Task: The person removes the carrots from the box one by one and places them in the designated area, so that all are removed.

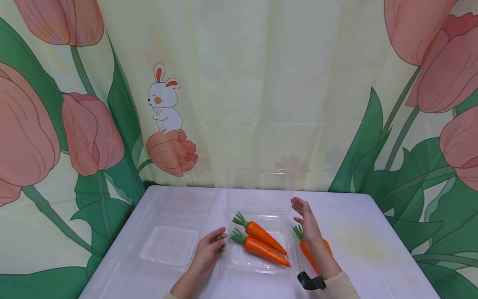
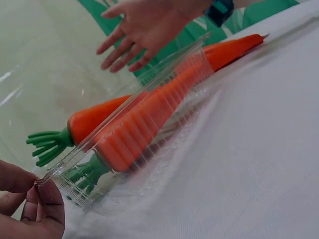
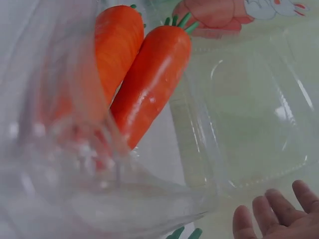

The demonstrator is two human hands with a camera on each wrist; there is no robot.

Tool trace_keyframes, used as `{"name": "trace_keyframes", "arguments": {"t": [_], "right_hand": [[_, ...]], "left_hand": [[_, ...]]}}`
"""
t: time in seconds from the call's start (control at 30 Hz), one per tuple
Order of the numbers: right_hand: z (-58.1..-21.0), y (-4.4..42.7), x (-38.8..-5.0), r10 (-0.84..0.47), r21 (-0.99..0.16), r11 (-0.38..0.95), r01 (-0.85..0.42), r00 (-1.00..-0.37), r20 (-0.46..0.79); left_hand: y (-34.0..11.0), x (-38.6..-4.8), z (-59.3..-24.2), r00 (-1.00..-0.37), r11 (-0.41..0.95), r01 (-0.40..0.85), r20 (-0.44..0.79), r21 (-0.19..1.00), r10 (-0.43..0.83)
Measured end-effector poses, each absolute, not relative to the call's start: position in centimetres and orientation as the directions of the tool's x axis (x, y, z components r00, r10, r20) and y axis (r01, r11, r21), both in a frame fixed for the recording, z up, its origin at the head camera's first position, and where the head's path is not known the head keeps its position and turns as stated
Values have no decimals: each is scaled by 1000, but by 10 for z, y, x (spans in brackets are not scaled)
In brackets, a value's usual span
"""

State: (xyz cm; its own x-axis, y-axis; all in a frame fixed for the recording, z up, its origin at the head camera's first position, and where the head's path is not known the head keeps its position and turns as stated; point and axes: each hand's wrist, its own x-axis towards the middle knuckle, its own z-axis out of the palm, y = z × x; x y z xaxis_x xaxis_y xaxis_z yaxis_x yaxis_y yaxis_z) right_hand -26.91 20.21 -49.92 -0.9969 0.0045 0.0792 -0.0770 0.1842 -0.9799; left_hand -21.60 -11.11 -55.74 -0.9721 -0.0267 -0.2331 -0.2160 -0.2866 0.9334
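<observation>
Two orange carrots (image 1: 263,236) with green tops lie side by side in a clear plastic container (image 1: 239,270), whose hinged lid (image 1: 257,189) stands raised at the back. At the container's left edge, my left hand (image 1: 210,251) pinches the rim between thumb and finger, as the left wrist view shows. My right hand (image 1: 308,222) hovers beside the lid on the right, fingers spread and nothing in them. Beneath the right forearm lies more carrot (image 1: 308,253), partly hidden by the arm. In the right wrist view the right fingers (image 3: 279,209) are near the lid.
Another clear plastic container (image 1: 169,245) lies opened out on the left of the white table (image 1: 358,232). Behind the table hangs a curtain (image 1: 239,104) printed with tulips and a rabbit. A black wrist camera (image 1: 311,281) sits on the right wrist.
</observation>
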Motion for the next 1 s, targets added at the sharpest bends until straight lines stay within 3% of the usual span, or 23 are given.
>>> {"name": "trace_keyframes", "arguments": {"t": [0.57, 1.0], "right_hand": [[-508, 206, -274, -117, -958, 283, 37, -990, -73], [-507, 201, -272, -124, -934, 355, 44, -988, -94]], "left_hand": [[-111, -215, -559, -976, -279, -212, -218, 937, 12], [-113, -217, -560, -970, -287, -231, -242, 930, -4]]}}
